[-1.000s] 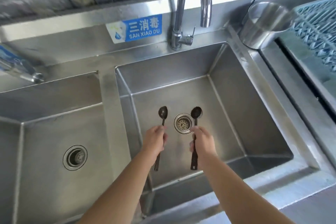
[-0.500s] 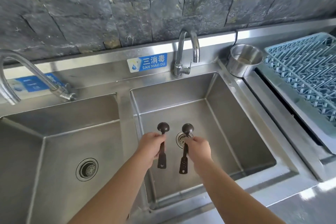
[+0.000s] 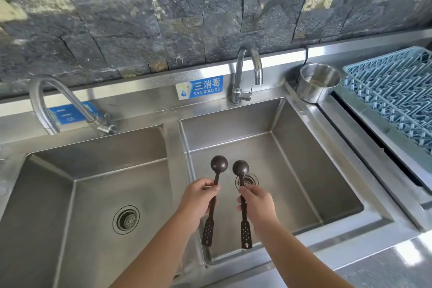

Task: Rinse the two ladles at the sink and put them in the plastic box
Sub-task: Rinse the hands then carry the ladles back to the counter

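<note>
Rough dark stone wall behind a stainless double sink; right basin (image 3: 304,147) and left basin (image 3: 70,182) side by side, both looking dry. Left hand (image 3: 198,201) closed around the mid-handle of the left ladle (image 3: 219,164), fingers wrapped, thumb on top. Right hand (image 3: 258,203) pinches the right ladle (image 3: 240,168) at the upper handle, fingertips curled shut on it. Both ladles dark brown, held over the right basin, round bowls pointing away beyond the fingertips, perforated flat handle ends trailing back below the palms. Bowls near each other, not touching. Drain strainer (image 3: 250,180) of the right basin sits just past the right fingertips, partly behind the right ladle's neck. Curved faucet (image 3: 245,72) stands well beyond both bowls, no water seen running. Steel pot (image 3: 315,86) on the ledge far right of the fingers; blue plastic rack (image 3: 397,91) further right still. Second faucet (image 3: 58,105) over the left basin.
</note>
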Action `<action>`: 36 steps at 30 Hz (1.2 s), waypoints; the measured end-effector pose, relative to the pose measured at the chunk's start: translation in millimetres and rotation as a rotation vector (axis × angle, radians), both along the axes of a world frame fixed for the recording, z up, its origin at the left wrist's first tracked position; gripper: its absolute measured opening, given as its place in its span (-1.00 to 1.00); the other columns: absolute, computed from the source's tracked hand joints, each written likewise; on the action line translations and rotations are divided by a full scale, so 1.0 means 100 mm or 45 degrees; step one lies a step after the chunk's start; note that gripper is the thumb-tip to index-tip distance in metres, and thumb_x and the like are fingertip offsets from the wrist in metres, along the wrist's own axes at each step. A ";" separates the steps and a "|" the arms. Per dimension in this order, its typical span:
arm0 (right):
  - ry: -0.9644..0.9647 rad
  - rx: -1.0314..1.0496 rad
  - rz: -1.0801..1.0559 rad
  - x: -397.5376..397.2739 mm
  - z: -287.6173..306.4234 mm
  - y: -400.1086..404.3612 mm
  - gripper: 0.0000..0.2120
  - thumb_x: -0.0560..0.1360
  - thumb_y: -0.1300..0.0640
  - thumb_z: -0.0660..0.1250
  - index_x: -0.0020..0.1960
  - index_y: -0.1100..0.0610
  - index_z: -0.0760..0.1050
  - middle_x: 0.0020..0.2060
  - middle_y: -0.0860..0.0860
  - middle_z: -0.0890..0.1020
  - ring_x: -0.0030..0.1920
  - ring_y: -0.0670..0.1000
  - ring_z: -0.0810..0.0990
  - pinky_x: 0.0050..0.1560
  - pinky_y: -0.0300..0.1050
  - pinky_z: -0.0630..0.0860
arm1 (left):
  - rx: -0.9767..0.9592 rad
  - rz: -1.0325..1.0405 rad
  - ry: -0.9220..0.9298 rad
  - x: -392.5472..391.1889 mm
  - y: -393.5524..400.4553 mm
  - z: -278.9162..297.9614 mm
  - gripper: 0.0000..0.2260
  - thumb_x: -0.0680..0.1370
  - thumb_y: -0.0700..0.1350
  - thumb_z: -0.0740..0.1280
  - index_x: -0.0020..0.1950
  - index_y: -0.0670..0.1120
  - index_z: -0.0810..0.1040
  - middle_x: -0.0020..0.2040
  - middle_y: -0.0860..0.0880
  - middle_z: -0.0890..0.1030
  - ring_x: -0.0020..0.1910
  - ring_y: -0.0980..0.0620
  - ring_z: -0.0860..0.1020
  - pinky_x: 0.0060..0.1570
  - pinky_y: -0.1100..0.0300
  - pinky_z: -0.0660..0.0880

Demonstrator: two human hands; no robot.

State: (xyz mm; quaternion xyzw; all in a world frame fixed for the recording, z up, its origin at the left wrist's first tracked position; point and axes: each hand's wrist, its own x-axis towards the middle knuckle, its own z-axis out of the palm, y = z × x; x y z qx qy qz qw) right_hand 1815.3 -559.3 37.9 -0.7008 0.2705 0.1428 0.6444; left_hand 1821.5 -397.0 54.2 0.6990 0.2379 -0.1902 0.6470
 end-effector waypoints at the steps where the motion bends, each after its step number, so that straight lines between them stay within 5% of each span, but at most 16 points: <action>1: -0.011 0.025 -0.010 -0.04 0.03 0.02 -0.86 0.49 0.18 0.33 -0.19 0.19 0.60 -0.49 -0.02 0.61 -0.51 -0.03 0.56 -0.55 -0.24 0.39 | -0.004 0.000 -0.002 -0.03 0.04 0.01 -0.98 0.49 -0.11 0.40 -0.11 -0.03 0.62 -0.41 -0.02 0.60 -0.37 0.02 0.57 -0.43 0.23 0.38; 12: -0.194 0.124 -0.289 -0.80 0.53 0.37 -0.84 0.49 0.17 0.38 -0.27 0.12 0.62 -0.46 0.01 0.61 -0.49 0.02 0.57 -0.57 -0.30 0.34 | -0.221 -0.154 -0.068 -0.59 0.39 0.25 -0.94 0.48 -0.24 0.40 -0.09 -0.10 0.62 -0.38 -0.01 0.61 -0.39 0.02 0.59 -0.34 0.15 0.43; 22: -0.275 0.042 -0.720 -2.54 0.75 0.90 -0.82 0.50 0.17 0.40 -0.26 0.18 0.65 -0.48 0.05 0.57 -0.46 -0.02 0.46 -0.41 -0.18 0.34 | -0.201 -0.755 -0.155 -1.55 0.60 0.44 -0.96 0.45 -0.19 0.43 -0.18 -0.06 0.64 -0.46 0.08 0.53 -0.52 0.13 0.44 -0.52 0.30 0.32; 29: -0.364 0.029 -1.178 -3.78 0.97 0.85 -0.76 0.50 0.28 0.40 -0.33 0.18 0.68 -0.50 0.07 0.60 -0.57 -0.10 0.43 -0.54 -0.29 0.34 | -0.279 -1.265 -0.183 -2.40 0.11 0.73 -0.96 0.48 -0.24 0.41 -0.08 -0.17 0.61 -0.32 -0.05 0.57 -0.38 0.06 0.51 -0.37 0.23 0.42; 36: -0.431 -0.060 -1.596 -5.15 1.03 0.86 -0.79 0.49 0.28 0.41 -0.32 0.20 0.67 -0.50 0.05 0.59 -0.55 -0.10 0.44 -0.53 -0.30 0.35 | -0.321 -1.692 -0.198 -3.55 -0.38 0.88 -0.94 0.51 -0.30 0.37 -0.14 -0.17 0.56 -0.45 0.05 0.52 -0.56 0.21 0.45 -0.56 0.40 0.33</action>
